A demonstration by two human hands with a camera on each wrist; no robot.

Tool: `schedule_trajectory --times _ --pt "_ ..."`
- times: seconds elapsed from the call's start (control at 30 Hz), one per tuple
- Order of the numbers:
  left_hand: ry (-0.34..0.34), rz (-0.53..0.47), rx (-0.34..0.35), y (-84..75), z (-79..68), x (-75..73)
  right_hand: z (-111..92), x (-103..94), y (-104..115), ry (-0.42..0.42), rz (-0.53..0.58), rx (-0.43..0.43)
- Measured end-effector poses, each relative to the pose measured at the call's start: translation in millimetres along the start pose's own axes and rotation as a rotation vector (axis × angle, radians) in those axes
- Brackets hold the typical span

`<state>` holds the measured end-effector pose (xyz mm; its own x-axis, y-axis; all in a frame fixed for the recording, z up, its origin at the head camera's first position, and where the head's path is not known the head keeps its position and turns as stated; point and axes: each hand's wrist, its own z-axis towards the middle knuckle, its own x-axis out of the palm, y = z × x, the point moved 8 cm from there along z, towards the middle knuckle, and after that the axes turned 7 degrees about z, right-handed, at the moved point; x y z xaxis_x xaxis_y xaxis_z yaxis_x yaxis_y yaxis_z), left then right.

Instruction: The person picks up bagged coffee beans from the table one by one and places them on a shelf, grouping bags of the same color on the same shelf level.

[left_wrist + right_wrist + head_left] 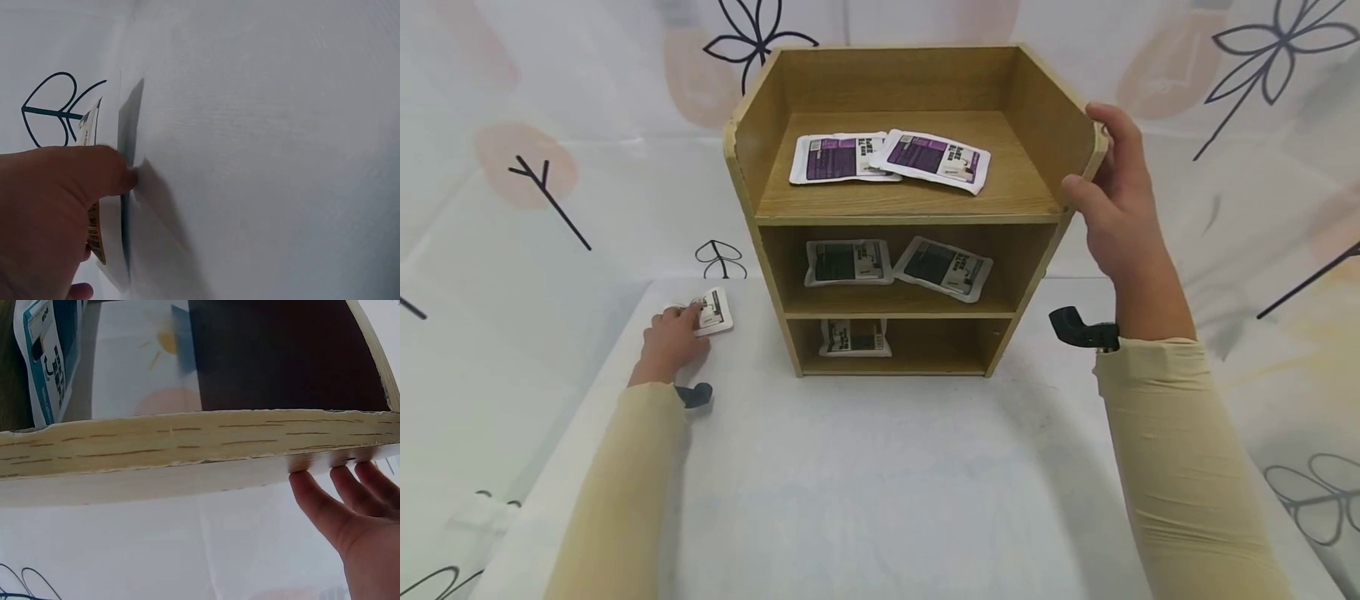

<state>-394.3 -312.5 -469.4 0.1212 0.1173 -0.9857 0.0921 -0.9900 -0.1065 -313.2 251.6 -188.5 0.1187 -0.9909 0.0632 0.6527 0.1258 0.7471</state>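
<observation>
At the left, my left hand pinches a flat white packet low over the white table. In the left wrist view its thumb lies across the packet, which stands on edge; other fingers are partly hidden behind it. My right hand grips the front edge of the right side panel of a small wooden shelf. Right wrist view: fingertips touch the panel's outer face; the thumb is not visible there. Two purple-and-white packets overlap on the shelf's top level.
Two dark green packets lie on the middle level, one turned at a slant. On the left of the bottom level is a brown-labelled packet. A white sheet with flower drawings hangs behind the shelf.
</observation>
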Motion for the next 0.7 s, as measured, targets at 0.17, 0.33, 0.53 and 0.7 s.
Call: schedule_trajectory --times 0.17,0.33,0.53,0.7 --pt "-0.065 0.002 0.018 0.2 0.4 0.5 0.0 -0.5 0.2 0.001 -0.01 -0.024" --pt "-0.115 -0.026 0.053 -0.1 -3.4 4.0 0.7 0.0 1.1 0.015 -0.058 -0.072" --pt "-0.221 -0.008 0.106 -5.5 -9.8 -1.0 1.2 -0.8 0.8 0.002 -0.07 -0.074" --pt "-0.178 -0.042 0.103 -11.0 -14.5 -2.7 1.6 -1.6 -0.7 -0.007 -0.071 -0.076"
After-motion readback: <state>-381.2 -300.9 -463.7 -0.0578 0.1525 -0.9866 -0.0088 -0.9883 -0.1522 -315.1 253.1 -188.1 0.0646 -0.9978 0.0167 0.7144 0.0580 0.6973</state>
